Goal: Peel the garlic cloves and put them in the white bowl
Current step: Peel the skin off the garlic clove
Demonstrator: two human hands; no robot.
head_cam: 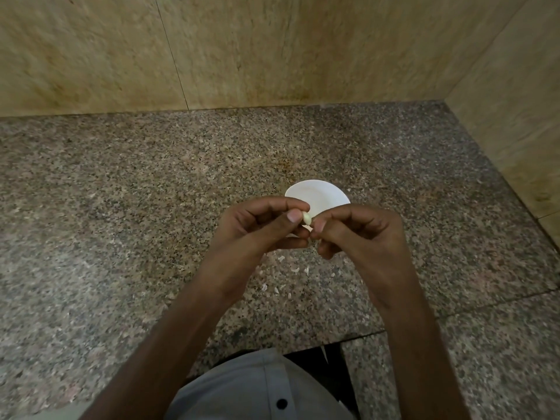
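A small pale garlic clove [307,218] is held between both hands just above the near rim of the white bowl [321,195]. My left hand [257,225] pinches the clove with thumb and fingers. My right hand [357,228] meets it from the right, its fingertips curled onto the clove's other end. Both hands hide the near half of the bowl, so its contents cannot be seen. Several small flakes of garlic skin [295,269] lie on the counter below my hands.
The speckled granite counter [121,207] runs back to a beige tiled wall [242,50], with a second wall closing the right side [515,116]. A seam crosses the counter at the right, and the front edge lies near my body.
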